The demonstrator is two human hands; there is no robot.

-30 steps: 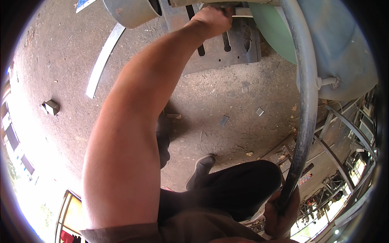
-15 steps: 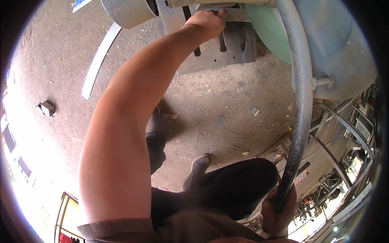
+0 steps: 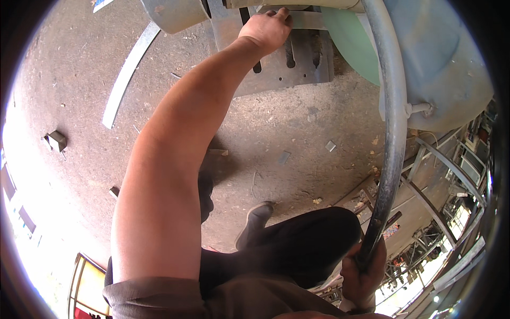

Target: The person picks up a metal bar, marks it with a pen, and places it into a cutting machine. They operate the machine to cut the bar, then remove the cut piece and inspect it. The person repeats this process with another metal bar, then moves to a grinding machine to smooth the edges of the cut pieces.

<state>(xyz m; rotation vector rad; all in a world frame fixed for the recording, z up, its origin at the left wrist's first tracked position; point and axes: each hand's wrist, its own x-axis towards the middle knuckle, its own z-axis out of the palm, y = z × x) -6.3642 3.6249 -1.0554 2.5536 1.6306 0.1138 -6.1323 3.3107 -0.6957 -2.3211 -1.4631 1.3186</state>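
Note:
My left hand (image 3: 265,29) reaches far forward to the top of the view, its fingers curled on a flat metal strip (image 3: 311,20) that lies across a slotted grey steel plate (image 3: 297,64). My left forearm runs from the lower left up to it. My right hand (image 3: 364,271) at the lower right is closed around the dark end of a long curved grey pipe lever (image 3: 393,122) that arcs up to the top of the view. My dark trouser leg and shoe (image 3: 255,223) show below on the floor.
A grey-blue rounded machine body (image 3: 441,69) with a green disc (image 3: 350,42) fills the upper right. A metal cylinder (image 3: 170,13) sits at top centre. A long flat metal strip (image 3: 125,80) and small offcuts lie on the dirt floor. Bent metal frames (image 3: 446,175) stand at right.
My left hand has stayed on the strip at the plate. The view has shifted slightly and the right hand on the pipe has moved a little lower in the picture.

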